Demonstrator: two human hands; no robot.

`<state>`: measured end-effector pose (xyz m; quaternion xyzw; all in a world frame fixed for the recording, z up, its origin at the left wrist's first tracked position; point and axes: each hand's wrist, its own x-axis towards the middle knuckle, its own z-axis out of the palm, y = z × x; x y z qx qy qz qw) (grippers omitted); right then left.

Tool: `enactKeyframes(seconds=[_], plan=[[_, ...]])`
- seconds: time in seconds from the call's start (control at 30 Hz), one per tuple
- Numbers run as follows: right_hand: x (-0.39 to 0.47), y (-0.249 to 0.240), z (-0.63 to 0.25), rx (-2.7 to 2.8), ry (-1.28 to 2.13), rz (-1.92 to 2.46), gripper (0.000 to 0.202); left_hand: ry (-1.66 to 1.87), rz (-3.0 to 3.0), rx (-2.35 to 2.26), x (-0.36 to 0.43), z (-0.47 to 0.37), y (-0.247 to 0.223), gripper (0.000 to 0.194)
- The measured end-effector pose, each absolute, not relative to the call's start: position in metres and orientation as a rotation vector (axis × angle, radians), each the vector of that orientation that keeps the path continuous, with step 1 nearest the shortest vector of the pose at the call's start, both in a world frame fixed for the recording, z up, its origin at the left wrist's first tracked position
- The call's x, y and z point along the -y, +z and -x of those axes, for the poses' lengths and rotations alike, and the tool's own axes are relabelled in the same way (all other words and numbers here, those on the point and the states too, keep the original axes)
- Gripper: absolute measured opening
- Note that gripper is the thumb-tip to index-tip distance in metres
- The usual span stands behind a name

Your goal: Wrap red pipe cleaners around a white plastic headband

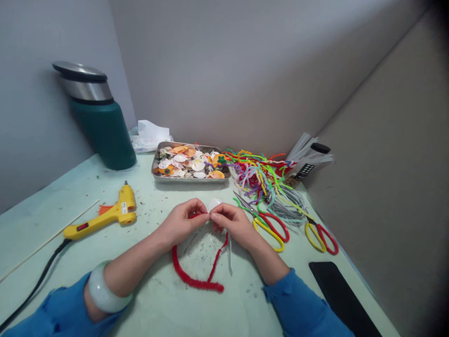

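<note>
Head view: both hands met at the centre of the frame, the left hand and right hand nearly closed, thumbs against forefingers, tips touching. Red showed within the left's curl, so it seemed to pinch the red fuzzy stem; the right seemed to grip it too, though its fingers hid the exact hold. That stem lay below them, centre of the frame, thick and plush along a curved band, with a thinner strand rising toward the right hand beside a narrow pale strip.

The step in hand looked like fine fingertip joining or twisting; the next move, I judged, called for a firm pinch and small turns without crushing the pile. A smooth white piece showed just behind the fingertips.

Above centre, a shallow metal tray held ridged, fan-shaped shells; right of it sprawled a tangle of fuzzy coloured stems. At left lay a yellow plastic glue gun.
</note>
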<state>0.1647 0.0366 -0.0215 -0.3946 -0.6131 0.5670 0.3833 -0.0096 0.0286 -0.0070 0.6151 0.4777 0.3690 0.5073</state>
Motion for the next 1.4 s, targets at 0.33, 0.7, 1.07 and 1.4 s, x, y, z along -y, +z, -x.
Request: enactKeyframes(seconds=[0.33, 0.7, 1.07, 1.4], plan=[[-0.0368, -0.0217, -0.1642, 1.559, 1.447, 1.019, 0.025, 0.944, -1.667, -1.178, -0.0322, 0.0123, -0.0158, 0.018], [-0.0385, -0.0228, -0.1645, 1.461, 1.496, 1.081, 0.036, 0.936, -2.124, -1.292, -0.0268, 0.0119, -0.0095, 0.011], [-0.0403, -0.0247, -0.1672, 1.177, 1.695, 0.88, 0.026, 0.96, -1.514, -1.079, -0.0279, 0.0098, -0.0108, 0.017], [-0.0378, -0.0304, -0.1612, 1.218, 1.62, 0.876, 0.025, 0.842, -0.843, -0.705, -0.0266, 0.0105, -0.0104, 0.016]])
